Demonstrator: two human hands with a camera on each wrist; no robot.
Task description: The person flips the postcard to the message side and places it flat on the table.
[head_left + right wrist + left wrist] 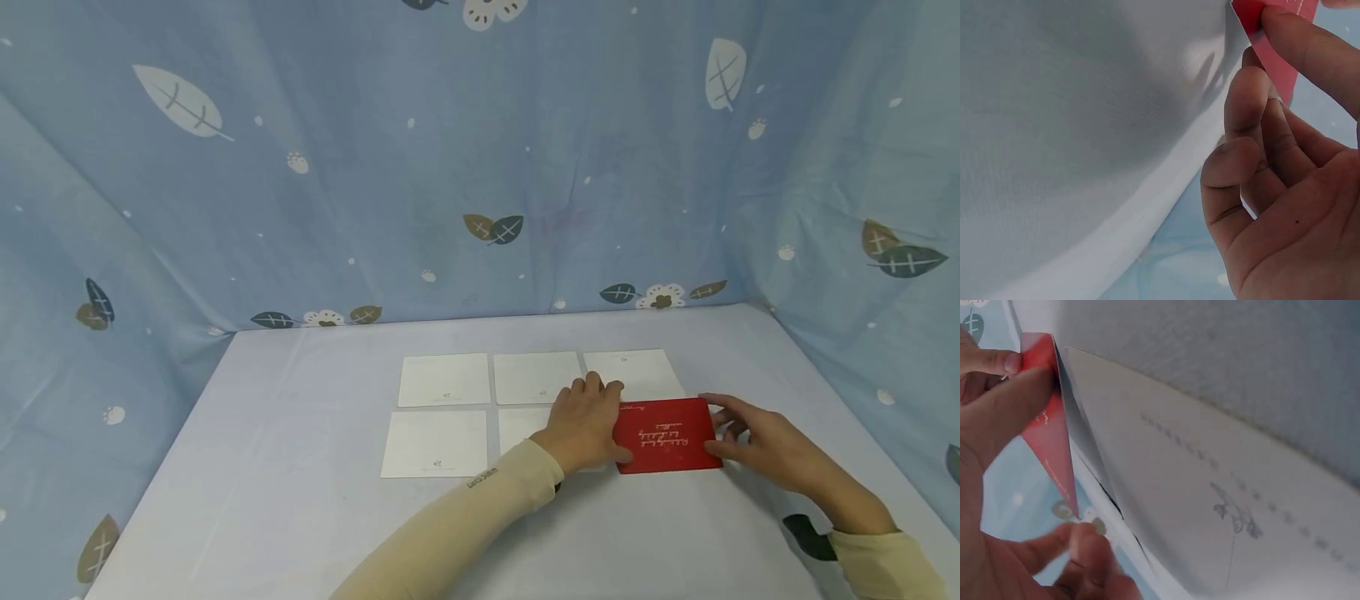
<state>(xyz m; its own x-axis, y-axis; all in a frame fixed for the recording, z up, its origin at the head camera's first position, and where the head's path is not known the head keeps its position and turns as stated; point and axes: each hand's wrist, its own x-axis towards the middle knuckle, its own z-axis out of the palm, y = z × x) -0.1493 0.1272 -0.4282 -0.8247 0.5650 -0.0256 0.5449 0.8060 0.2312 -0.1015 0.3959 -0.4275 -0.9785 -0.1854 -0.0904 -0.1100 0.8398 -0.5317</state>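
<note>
A red card (pixel 667 435) with white handwriting-style lettering lies between both hands, low over the table at the right end of the front row of white cards. My left hand (pixel 585 423) holds its left edge, thumb at the near corner and fingers by the far corner. In the left wrist view the thumb (pixel 1019 403) lies across the red face. My right hand (pixel 765 442) holds the right edge between thumb and forefinger, its other fingers curled beneath. Partly covered by my left hand is a white card (pixel 517 425).
Behind stands a row of three white cards: left (pixel 444 379), middle (pixel 536 377) and right (pixel 633 375). Another white card (pixel 435 446) lies at the front left. They rest on a white-covered table (pixel 300 467). A blue patterned curtain (pixel 360 167) encloses the back and sides.
</note>
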